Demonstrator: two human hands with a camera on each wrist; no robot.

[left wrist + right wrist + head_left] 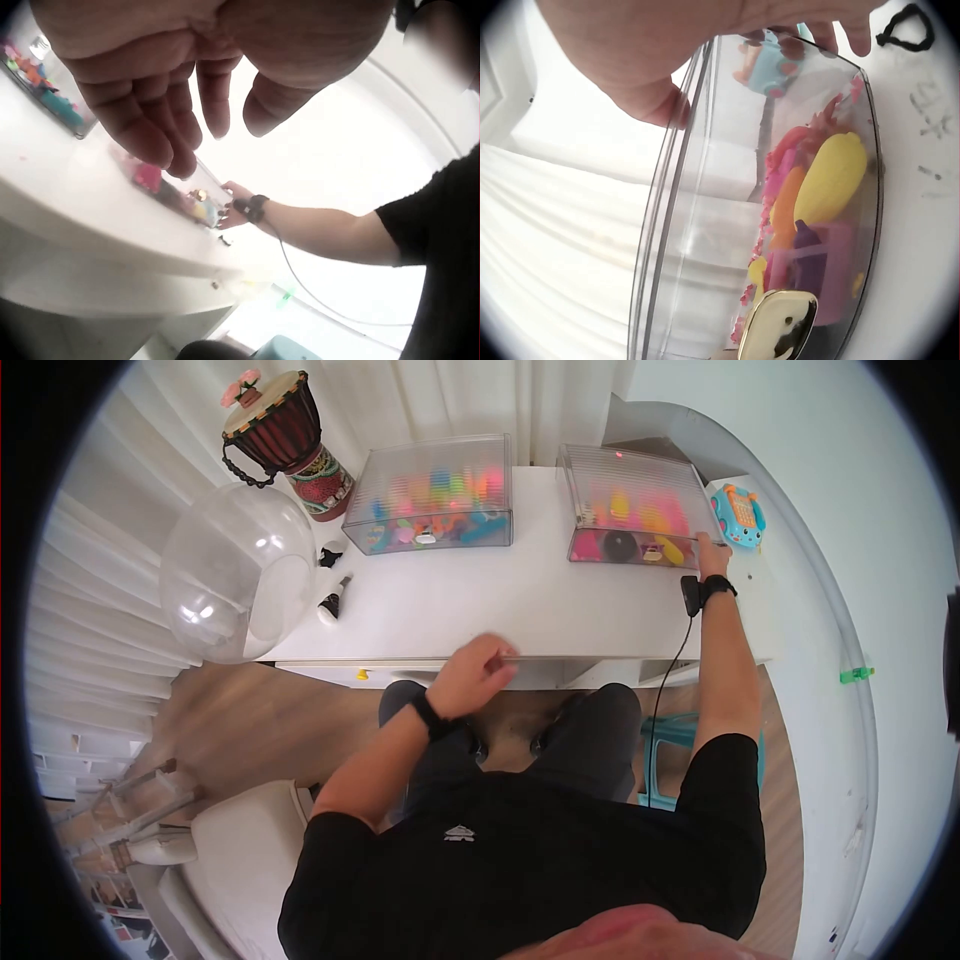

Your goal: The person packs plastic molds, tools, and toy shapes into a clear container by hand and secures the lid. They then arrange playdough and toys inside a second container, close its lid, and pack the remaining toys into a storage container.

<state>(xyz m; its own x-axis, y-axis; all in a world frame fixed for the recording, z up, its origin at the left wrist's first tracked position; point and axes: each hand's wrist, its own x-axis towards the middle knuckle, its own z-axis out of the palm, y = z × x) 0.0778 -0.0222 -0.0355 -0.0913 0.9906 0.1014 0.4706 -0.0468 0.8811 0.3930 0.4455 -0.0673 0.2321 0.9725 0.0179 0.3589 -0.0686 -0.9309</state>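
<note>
Clear toy-filled box (640, 500) on right of white tabletop (560, 610), right hand (713, 555) gripping its right end, left hand (472, 675) well apart at near edge; second clear box (432, 495) farther left, toy phone (741, 516) just right, pale curtain (430, 400) beyond; right arm (727, 670) stretched forward, left arm (375, 765) bent, left fingers (124, 127) loosely curled, free

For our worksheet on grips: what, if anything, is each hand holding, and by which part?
The right hand grips the right end of the clear box beside the toy phone. The left hand holds nothing.
</note>
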